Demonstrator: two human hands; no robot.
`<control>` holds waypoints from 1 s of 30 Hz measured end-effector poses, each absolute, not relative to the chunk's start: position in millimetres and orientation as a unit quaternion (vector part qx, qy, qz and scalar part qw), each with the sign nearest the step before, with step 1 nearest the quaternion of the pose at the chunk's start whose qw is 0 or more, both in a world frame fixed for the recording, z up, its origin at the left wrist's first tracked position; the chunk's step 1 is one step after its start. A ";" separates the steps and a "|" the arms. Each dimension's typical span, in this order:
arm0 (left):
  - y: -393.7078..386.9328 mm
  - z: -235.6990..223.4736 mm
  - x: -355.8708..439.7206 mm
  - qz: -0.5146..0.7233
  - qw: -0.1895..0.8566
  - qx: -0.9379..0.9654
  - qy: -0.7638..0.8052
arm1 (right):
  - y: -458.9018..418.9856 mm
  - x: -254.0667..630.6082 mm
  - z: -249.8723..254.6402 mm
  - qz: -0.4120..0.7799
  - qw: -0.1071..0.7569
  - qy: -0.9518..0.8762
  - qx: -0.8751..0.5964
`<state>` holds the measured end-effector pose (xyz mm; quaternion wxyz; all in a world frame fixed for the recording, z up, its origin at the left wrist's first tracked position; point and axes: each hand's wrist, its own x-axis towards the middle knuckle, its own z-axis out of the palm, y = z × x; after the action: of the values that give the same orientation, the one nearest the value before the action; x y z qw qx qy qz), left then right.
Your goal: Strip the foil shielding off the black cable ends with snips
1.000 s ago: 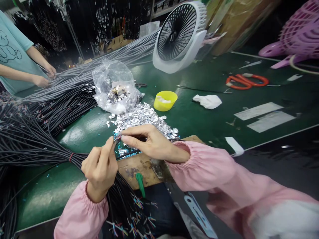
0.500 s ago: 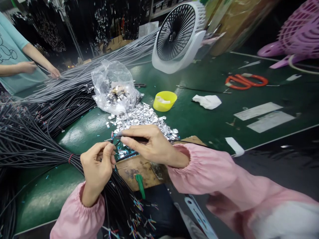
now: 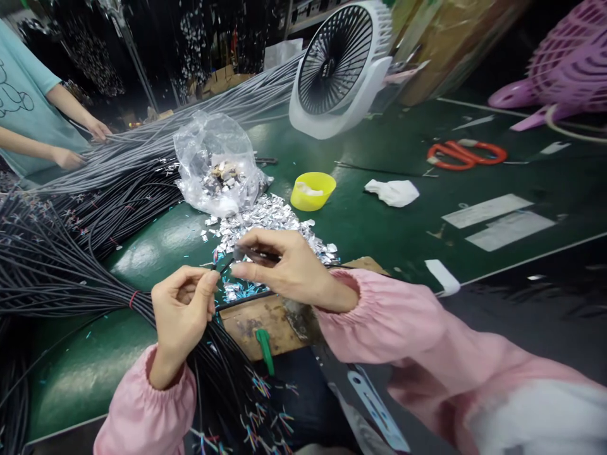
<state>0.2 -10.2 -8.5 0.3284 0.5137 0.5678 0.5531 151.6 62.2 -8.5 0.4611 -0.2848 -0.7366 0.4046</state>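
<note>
My left hand (image 3: 180, 309) pinches a black cable close to its stripped end (image 3: 215, 258), where thin coloured wires stick out. My right hand (image 3: 296, 272) is closed on a dark slim tool (image 3: 262, 256), its kind partly hidden by the fingers. The tool's tip and my fingertips are just right of the wire ends; whether they touch cannot be made out. Below my left hand hangs a bundle of black cables (image 3: 222, 360) with bare coloured ends. Silver foil scraps (image 3: 270, 218) and blue wire bits lie behind my hands.
A clear plastic bag (image 3: 215, 151) of scraps, a yellow cup (image 3: 313, 193), a white fan (image 3: 336, 69) and orange-handled scissors (image 3: 467, 155) stand or lie on the green table (image 3: 370, 246). Cable bundles (image 3: 71, 272) fill the left. Beyond them, a co-worker's hands (image 3: 71, 158) touch grey cables.
My right hand's index finger has lifted from the wire ends, and the tool has drawn slightly right. My left hand hardly moved. The co-worker's hands have shifted along the grey cables.
</note>
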 end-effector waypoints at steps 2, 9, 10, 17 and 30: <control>-10.1 -13.3 3.6 0.553 0.278 0.533 0.577 | 63.2 151.1 -8.3 0.408 0.457 -0.745 -0.264; -7.7 -18.7 6.8 0.515 0.210 0.592 0.583 | 68.0 148.4 -10.6 0.329 0.468 -0.798 -0.191; -7.6 -18.2 6.4 0.507 0.213 0.598 0.583 | 68.4 148.2 -11.4 0.322 0.471 -0.799 -0.192; -6.2 -11.9 -0.7 0.466 0.207 0.631 0.585 | 65.9 153.6 -11.8 0.215 0.458 -0.844 -0.177; -0.2 -5.7 3.4 0.545 0.301 0.524 0.581 | 64.1 142.5 -7.9 0.269 0.489 -0.803 -0.210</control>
<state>3.4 -0.2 -5.7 0.3014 0.5241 0.5809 0.5451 142.5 64.1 -7.9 0.4889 -0.2098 -0.8028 0.2693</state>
